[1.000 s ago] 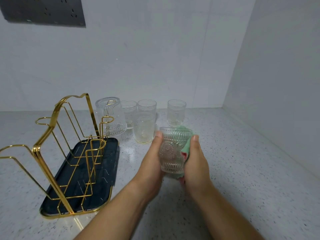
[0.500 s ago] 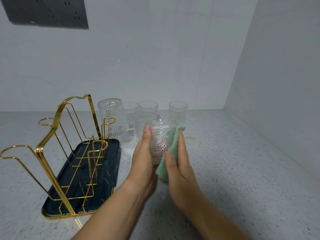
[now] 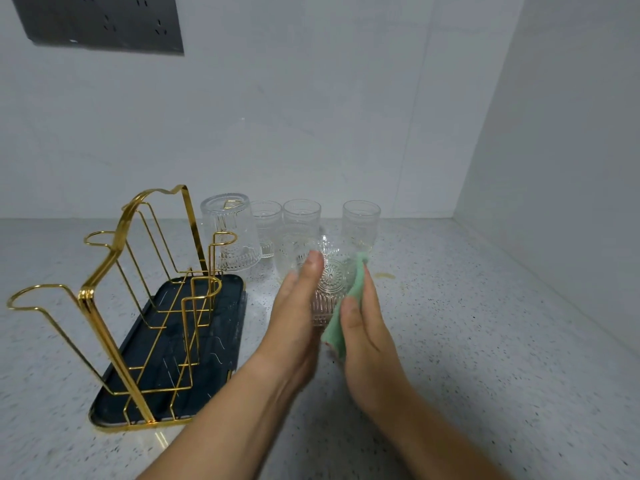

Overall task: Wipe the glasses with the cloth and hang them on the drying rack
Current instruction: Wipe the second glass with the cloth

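Note:
My left hand (image 3: 294,317) grips a clear patterned glass (image 3: 329,282) above the counter, thumb lying along its near side. My right hand (image 3: 367,334) holds a green cloth (image 3: 356,289) and presses it against the glass's right side. The gold wire drying rack (image 3: 85,296) stands on a dark tray (image 3: 221,317) to the left. One glass (image 3: 232,233) hangs upside down on the rack's far right prong. Several more glasses stand behind my hands, among them one at the right (image 3: 360,220) and another partly hidden behind the held glass (image 3: 287,254).
The speckled counter (image 3: 485,341) ends at a back wall and a right side wall (image 3: 554,168). A small yellowish stain (image 3: 386,276) lies right of my hands. A dark socket panel (image 3: 100,22) sits high on the back wall.
Both hands lifted the glass up and away from me and turned it over. The cloth shifted from behind the glass to its right side.

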{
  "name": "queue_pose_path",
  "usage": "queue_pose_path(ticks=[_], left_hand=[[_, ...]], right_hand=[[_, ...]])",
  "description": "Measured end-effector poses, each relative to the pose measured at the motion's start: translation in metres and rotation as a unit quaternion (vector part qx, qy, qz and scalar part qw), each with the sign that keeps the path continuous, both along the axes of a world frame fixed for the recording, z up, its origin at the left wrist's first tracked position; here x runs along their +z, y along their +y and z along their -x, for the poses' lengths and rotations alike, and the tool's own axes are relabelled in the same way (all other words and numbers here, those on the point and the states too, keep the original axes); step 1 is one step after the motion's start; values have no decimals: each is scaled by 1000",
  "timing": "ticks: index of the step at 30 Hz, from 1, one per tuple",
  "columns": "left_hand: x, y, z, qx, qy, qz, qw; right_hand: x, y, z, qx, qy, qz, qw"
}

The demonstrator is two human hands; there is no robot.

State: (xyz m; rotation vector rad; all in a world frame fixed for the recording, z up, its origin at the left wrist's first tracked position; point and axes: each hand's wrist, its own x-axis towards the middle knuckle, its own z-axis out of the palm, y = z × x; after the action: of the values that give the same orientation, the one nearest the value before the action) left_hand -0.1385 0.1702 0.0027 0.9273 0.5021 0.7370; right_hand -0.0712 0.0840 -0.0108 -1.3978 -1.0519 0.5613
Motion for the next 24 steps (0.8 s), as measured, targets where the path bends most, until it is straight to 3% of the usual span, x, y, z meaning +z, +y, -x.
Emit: queue_pose_path(ticks=[4, 9, 18, 24], left_hand=[[2, -4, 0, -30, 34, -33, 998], [-7, -9, -5, -34, 41, -50, 997], [-4, -11, -6, -2, 4, -18, 1000], [-6, -8, -5, -27, -27, -69, 997]], right_hand=[[5, 1, -6, -28, -20, -36, 999], [17, 4, -24, -62, 74, -48, 994], [7, 3, -14, -108, 9, -88, 990], [28, -3, -22, -106, 22, -176, 979]])
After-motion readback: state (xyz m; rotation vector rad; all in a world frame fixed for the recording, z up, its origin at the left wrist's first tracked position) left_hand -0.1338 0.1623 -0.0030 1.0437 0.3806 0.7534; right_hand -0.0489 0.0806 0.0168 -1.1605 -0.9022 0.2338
